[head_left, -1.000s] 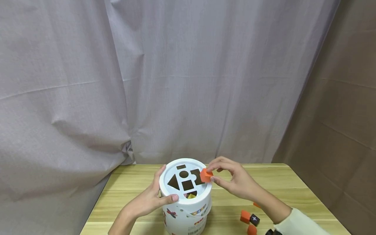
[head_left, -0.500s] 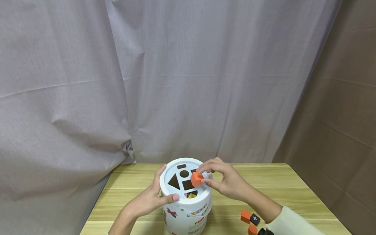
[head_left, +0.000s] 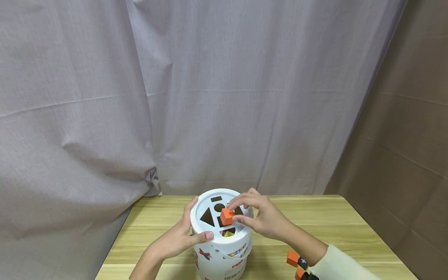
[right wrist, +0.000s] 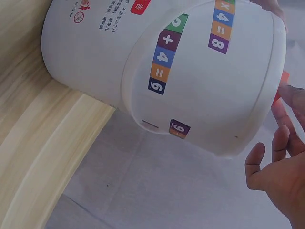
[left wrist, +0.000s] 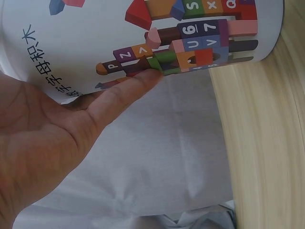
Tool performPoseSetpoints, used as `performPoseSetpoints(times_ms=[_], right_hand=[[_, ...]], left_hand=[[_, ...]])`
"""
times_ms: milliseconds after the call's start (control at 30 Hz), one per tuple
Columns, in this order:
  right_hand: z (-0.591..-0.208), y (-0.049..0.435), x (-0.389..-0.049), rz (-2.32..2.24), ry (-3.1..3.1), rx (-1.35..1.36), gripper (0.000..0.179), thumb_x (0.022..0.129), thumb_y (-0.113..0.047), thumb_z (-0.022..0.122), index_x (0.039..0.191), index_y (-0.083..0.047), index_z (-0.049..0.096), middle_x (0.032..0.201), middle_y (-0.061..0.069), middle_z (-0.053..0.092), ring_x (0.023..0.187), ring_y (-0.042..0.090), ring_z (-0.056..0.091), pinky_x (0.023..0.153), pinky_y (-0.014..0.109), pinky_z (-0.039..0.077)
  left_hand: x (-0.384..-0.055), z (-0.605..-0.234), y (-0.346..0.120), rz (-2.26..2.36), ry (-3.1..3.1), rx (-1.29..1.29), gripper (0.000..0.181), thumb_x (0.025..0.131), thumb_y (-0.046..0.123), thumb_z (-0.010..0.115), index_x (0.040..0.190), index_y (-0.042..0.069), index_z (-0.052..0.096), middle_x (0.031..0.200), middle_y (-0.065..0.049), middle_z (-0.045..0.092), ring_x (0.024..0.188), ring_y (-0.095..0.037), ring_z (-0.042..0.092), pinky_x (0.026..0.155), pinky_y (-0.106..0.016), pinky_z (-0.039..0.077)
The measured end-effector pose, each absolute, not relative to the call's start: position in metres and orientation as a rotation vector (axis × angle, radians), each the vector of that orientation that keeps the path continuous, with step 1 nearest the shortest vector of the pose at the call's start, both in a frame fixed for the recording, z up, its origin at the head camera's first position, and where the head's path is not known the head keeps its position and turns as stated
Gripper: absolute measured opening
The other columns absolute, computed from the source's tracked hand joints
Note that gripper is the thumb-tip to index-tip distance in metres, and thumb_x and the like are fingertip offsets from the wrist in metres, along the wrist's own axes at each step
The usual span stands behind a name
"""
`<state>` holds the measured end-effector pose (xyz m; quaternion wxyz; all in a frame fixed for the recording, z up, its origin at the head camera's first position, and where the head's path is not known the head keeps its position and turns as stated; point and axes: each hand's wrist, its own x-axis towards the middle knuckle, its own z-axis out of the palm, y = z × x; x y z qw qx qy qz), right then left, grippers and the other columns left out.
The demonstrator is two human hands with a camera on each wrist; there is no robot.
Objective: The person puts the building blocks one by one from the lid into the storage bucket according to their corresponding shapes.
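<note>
Orange cube-like block (head_left: 227,217) pinched between thumb and fingertips of arched right hand (head_left: 264,217), held at square hole (head_left: 219,223) in white round lid (head_left: 204,203); white cylindrical bucket (head_left: 217,261) clasped by wide-spread left hand (head_left: 177,238).

Pale cream sleeve (head_left: 344,265) on your right arm (head_left: 303,240)
Your sleeve looks plain, its fairly straight edge stopping well short of your right hand (head_left: 260,217). That hand and your left hand (head_left: 182,236) are bare, as is your left forearm (head_left: 147,263) down to where the head view ends.
</note>
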<state>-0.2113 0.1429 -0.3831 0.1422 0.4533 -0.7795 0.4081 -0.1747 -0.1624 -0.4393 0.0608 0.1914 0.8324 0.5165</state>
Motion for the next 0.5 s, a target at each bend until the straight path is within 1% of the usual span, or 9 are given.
performPoseSetpoints(times_ms=[100, 300, 500], right_hand=[[-0.3836, 0.14, -0.2117, 1.183, -2.237, 1.324, 0.031, 0.089, -0.007, 0.091, 0.115, -0.021, 0.082, 0.12, -0.002, 0.083, 0.095, 0.026, 0.06, 0.082, 0.035, 0.049], [-0.3861, 0.137, -0.2128, 1.169, -2.21, 1.356, 0.032, 0.087, -0.006, 0.092, 0.115, -0.02, 0.081, 0.117, -0.001, 0.084, 0.094, 0.025, 0.059, 0.079, 0.036, 0.05], [-0.3886, 0.1351, -0.215, 1.126, -2.258, 1.374, 0.034, 0.085, -0.007, 0.094, 0.114, -0.022, 0.081, 0.117, -0.006, 0.084, 0.095, 0.024, 0.06, 0.086, 0.03, 0.046]], left_hand=[[-0.1747, -0.4396, -0.1627, 1.565, 2.516, 0.581, 0.122, 0.096, 0.042, 0.088, 0.176, 0.022, -0.003, 0.181, -0.03, 0.017, 0.167, -0.049, 0.025, 0.131, -0.076, 0.025], [-0.1744, -0.4393, -0.1623, 1.559, 2.513, 0.571, 0.124, 0.096, 0.044, 0.087, 0.177, 0.022, -0.004, 0.182, -0.031, 0.015, 0.167, -0.051, 0.024, 0.131, -0.077, 0.024], [-0.1741, -0.4388, -0.1628, 1.557, 2.505, 0.567, 0.125, 0.096, 0.044, 0.087, 0.177, 0.022, -0.005, 0.182, -0.031, 0.013, 0.167, -0.052, 0.023, 0.131, -0.077, 0.024]])
